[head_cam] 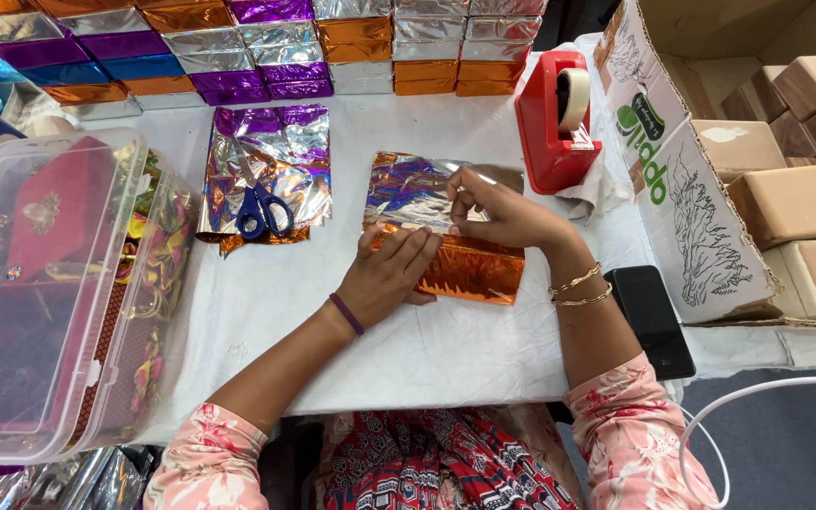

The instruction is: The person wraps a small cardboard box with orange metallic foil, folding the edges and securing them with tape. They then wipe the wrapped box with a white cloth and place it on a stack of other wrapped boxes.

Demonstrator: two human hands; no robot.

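**A:** What is being held, and where is it lying?

**B:** A box half wrapped in orange foil is seen on the white table, just left of the red tape dispenser. It is pinned down by the left hand, laid flat with fingers spread over the near edge. The loose foil flap is pinched between thumb and fingertips of the right hand, which is closed narrowly on it.

**A:** What could go wrong from here?

**B:** In my judgement, the thin foil could be torn or creased if the flap is pulled too hard, and the fold could spring open if the left hand's pressure is eased before tape is applied (no tape strip is seen on either hand). The box could also be slid across the cloth.

**A:** What else is placed around the dispenser?

**B:** Further left of it, spare foil sheets are spread with blue-handled scissors laid on top. Beyond it, rows of wrapped boxes in purple, silver, orange and blue are stacked. To its right, an open carton of unwrapped tan boxes is set. Below it, a black phone is lying near the right wrist. Far left, a clear plastic tub of trinkets is found.

**A:** Is anything in the way?

**B:** The reach to the dispenser appears unobstructed; the phone is close to the right elbow's path.
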